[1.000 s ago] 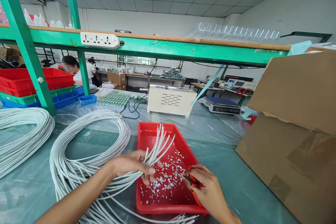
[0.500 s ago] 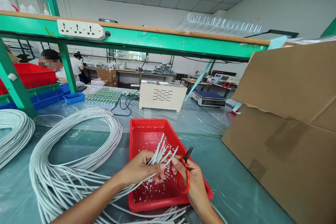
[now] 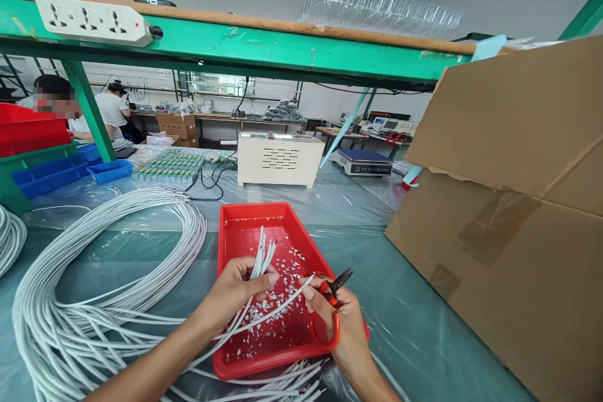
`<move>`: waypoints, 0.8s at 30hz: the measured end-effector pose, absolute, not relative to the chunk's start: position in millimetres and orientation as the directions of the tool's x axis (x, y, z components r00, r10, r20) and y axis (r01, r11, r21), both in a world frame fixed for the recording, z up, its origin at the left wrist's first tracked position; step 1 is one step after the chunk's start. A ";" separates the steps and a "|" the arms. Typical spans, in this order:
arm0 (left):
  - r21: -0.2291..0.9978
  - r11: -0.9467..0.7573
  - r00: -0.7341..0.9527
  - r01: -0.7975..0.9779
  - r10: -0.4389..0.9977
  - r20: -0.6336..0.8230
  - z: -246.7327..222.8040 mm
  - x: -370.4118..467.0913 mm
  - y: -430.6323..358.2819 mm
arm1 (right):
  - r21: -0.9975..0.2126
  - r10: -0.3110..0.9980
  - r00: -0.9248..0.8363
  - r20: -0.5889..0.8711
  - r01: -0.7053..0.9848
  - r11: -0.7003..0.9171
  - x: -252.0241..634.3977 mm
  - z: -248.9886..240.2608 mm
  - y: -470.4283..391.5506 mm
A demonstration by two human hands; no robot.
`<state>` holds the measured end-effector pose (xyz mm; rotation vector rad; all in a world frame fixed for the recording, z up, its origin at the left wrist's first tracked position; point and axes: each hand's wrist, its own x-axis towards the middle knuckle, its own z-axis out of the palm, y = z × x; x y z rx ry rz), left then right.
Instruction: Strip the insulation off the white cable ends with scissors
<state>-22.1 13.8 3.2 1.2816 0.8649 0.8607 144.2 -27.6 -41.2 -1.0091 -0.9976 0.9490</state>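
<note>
My left hand is closed around a bundle of white cables, their ends pointing up over a red tray. My right hand holds scissors with orange handles, the dark blades pointing up to the right. Its thumb and forefinger also pinch the end of a single white cable, set apart from the bundle. Small whitish scraps lie scattered in the tray. The cables run back to a large coil at the left.
A large cardboard box stands at the right. Behind the tray are a cream metal case, a weighing scale and circuit boards. A green shelf beam crosses above. Two people sit in the background at left.
One cable has been drawn out of the left-hand bundle to the right by my right hand. My hands have moved apart. The camera view has shifted slightly.
</note>
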 end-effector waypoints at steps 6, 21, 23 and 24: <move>0.995 0.089 0.553 -0.035 0.831 -0.055 4.6 -18.3 13.5 | -0.961 0.941 0.215 0.261 -0.030 0.274 138.0 -41.5 -28.9; 0.982 0.184 0.462 -0.043 0.875 -0.144 1.9 -14.2 8.7 | -0.655 0.853 0.076 0.517 0.677 0.336 157.7 -45.3 -21.6; 0.973 0.223 0.485 -0.053 0.858 -0.170 1.9 -14.5 10.3 | -0.627 0.853 0.046 0.520 0.699 0.344 162.3 -44.9 -20.3; 0.969 0.239 0.497 -0.059 0.849 -0.179 1.6 -14.8 11.1 | -0.629 0.858 0.042 0.513 0.698 0.342 163.7 -45.2 -19.9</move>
